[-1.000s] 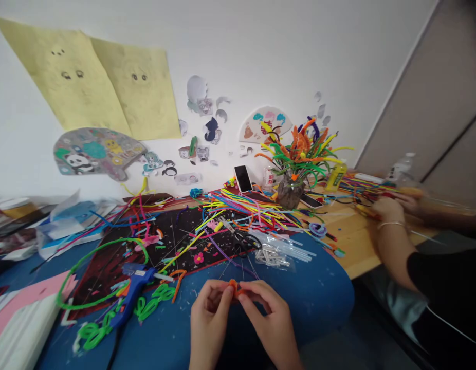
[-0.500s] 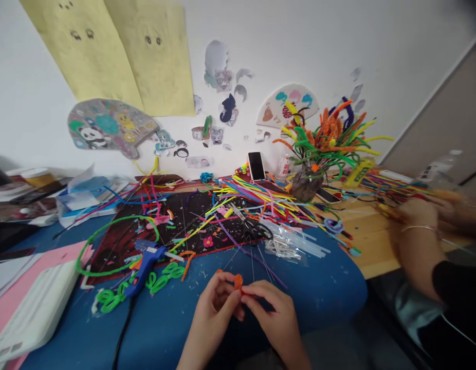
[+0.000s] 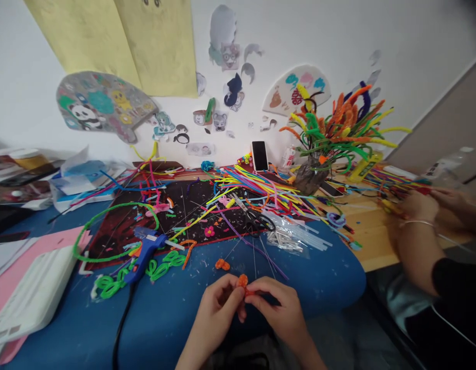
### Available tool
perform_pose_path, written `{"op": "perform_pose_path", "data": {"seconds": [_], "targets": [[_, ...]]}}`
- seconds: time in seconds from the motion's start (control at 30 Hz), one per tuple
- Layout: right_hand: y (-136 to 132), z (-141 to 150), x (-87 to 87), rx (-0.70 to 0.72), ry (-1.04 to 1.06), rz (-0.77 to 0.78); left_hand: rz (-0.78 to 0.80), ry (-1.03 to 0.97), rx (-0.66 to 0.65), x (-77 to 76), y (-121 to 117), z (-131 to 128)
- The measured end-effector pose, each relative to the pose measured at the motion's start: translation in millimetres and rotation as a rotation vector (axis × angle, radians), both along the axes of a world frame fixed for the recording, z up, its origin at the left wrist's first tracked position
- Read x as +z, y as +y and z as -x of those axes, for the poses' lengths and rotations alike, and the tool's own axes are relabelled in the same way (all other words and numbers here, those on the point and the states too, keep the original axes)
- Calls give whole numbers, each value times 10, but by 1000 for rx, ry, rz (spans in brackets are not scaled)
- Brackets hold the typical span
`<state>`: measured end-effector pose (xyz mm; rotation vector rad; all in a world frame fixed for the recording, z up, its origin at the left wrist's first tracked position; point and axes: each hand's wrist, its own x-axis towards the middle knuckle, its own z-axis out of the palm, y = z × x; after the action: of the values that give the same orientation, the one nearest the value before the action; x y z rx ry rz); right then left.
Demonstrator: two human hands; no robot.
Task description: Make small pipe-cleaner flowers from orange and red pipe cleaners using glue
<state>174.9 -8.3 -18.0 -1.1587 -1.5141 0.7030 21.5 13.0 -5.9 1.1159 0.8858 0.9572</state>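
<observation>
A small curled piece of orange pipe cleaner [image 3: 243,280] sits between my two hands near the table's front edge. My left hand [image 3: 220,303] pinches it from the left, thumb against the fingers. From the right, my right hand [image 3: 278,303] grips its lower part between thumb and index finger. Just beyond my left hand, another twisted orange piece [image 3: 222,264] lies on the blue cover [image 3: 318,275]. Looped green pipe cleaners [image 3: 157,267] and a blue glue gun [image 3: 145,254] are to the left.
Black scissors [image 3: 259,221] and a bag of white sticks [image 3: 286,239] lie ahead. Loose pipe cleaners [image 3: 257,185] cover the dark mat's back. A vase [image 3: 309,177] holds many more. A white keyboard [image 3: 33,293] is at left. Another person's hand [image 3: 419,208] works at right.
The view has dipped, so the table and wall things sit higher in it. More of the orange piece on the cover shows beyond my left hand. Both my hands keep their pinch.
</observation>
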Motion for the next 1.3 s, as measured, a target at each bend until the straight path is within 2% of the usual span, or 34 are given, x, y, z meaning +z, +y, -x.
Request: {"op": "perform_pose_path", "data": {"seconds": [0.2, 0.37, 0.43, 0.57, 0.67, 0.8, 0.93, 1.0, 1.13, 1.3], "targets": [[-29, 32, 21, -42, 89, -31, 21, -73, 107, -27, -106, -123], [-59, 102, -27, -93, 127, -210, 21, -90, 178, -88, -162, -182], [-69, 112, -44, -102, 128, -227, 16, -84, 194, -108, -176, -189], [-57, 65, -46, -8, 187, -17, -58, 27, 239, -122, -200, -148], [1, 23, -19, 94, 235, 114, -240, 241, 263, -118, -192, -55], [190, 21, 35, 107, 118, 162, -510, 558, 229, -126, -62, 104], [494, 63, 57, 64, 223, 297, -679, 913, 410, -180, 174, 190], [627, 98, 42, 53, 286, 362, -729, 1037, 442, -205, 262, 192], [741, 165, -23, 89, 339, 399, -744, 1012, 382, -192, 303, 180], [699, 168, -11, 127, 418, 446, -511, 820, 259, -89, 301, 213]]}}
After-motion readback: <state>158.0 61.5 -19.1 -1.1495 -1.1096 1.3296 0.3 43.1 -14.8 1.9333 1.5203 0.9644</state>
